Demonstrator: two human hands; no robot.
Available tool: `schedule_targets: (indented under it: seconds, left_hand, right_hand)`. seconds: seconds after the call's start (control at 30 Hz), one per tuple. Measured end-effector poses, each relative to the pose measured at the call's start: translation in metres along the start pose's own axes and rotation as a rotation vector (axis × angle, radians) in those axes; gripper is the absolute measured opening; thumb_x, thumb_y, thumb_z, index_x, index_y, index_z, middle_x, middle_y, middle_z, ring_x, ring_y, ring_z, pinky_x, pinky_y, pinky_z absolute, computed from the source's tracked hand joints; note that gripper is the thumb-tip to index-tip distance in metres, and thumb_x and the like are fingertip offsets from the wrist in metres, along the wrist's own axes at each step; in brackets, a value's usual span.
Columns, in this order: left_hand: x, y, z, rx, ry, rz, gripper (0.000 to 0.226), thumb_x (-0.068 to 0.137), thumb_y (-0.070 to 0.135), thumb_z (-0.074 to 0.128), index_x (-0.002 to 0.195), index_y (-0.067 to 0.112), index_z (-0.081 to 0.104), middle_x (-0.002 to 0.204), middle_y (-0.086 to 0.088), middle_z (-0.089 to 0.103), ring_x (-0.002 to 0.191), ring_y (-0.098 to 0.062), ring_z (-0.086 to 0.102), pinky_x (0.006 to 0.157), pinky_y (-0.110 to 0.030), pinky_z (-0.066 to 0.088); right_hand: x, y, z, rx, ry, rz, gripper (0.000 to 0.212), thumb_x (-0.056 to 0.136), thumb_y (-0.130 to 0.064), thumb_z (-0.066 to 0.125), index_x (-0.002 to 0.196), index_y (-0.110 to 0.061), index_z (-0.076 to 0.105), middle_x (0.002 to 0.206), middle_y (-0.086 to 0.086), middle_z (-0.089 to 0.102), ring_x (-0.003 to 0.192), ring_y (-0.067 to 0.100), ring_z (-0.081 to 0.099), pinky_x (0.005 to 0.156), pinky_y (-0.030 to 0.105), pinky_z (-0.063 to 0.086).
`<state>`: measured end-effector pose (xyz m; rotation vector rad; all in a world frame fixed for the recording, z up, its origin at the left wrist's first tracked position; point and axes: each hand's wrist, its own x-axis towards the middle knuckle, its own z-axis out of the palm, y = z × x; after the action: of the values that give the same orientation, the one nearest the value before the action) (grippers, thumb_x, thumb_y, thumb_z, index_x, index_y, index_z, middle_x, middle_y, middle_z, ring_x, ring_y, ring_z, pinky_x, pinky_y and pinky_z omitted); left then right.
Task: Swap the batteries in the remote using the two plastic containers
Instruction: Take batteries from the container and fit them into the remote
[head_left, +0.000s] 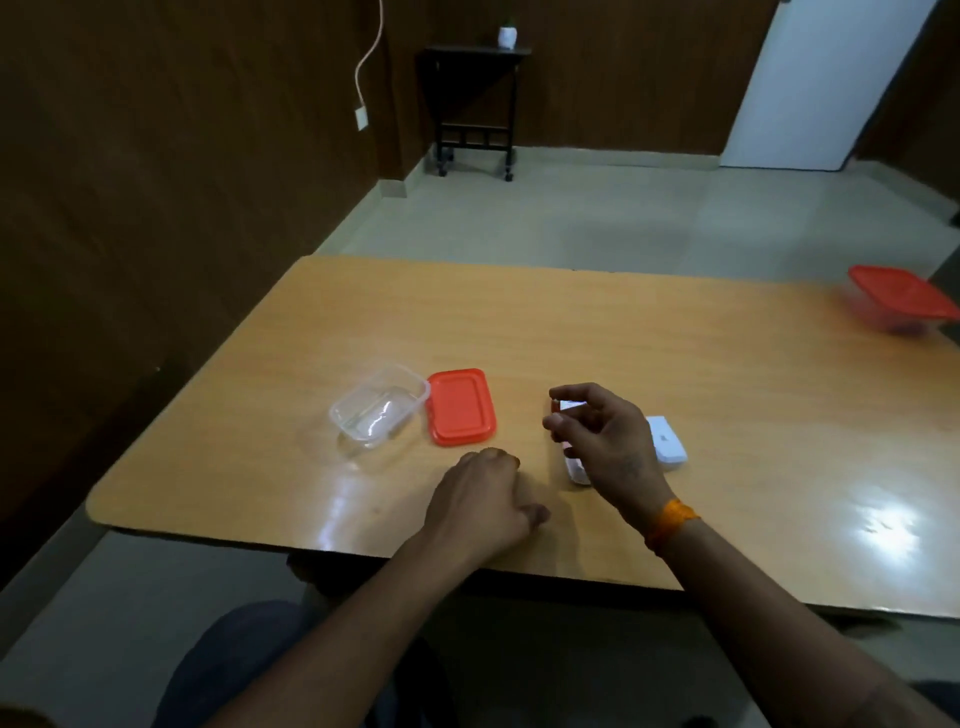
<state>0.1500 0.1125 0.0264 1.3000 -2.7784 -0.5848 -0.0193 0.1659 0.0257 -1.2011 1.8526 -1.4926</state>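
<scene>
At frame centre, the right hand (605, 436) fingers are pinching a battery (570, 405) above the remote (575, 470); the left hand (480, 501) is resting curled, empty, on the tabletop (623, 332).

Tabletop (675, 364): wood-look laminate, glossy, glare at 4 o'clock
Open container (378, 410): clear plastic, smooth, shiny
Loose lid (460, 406): red plastic, smooth, matt
Lidded container (901, 304), 2 o'clock: clear plastic, red lid
Remote cover (666, 441): white plastic, smooth
Wristband (670, 522): orange thread

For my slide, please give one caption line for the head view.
Right hand lifts a battery above the remote; open clear container and its red lid wait nearby.
</scene>
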Motion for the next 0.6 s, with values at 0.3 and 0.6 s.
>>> schedule_targets:
  seconds: [0.3,0.6]
  left_hand:
    - [0.044,0.024,0.034,-0.033,0.051,0.036,0.1,0.084,0.072,0.067,0.161,0.019,0.034,0.173,-0.003,0.028,0.16,-0.024,0.021,0.128,-0.039,0.021]
    - [0.051,0.024,0.051,-0.041,0.198,0.085,0.081,0.089,0.072,0.059,0.149,0.018,0.051,0.165,-0.006,0.043,0.156,-0.027,0.032,0.124,-0.037,0.024]
  right_hand:
    - [0.007,0.038,-0.048,-0.2,0.177,0.011,0.015,0.087,-0.019,0.079,0.098,-0.028,0.073,0.075,-0.008,0.076,0.071,0.005,0.073,0.073,0.041,0.063]
    - [0.011,0.053,-0.024,-0.362,0.132,-0.088,0.012,0.084,-0.024,0.081,0.095,-0.021,0.077,0.083,-0.014,0.075,0.074,0.009,0.069,0.075,0.039,0.057]
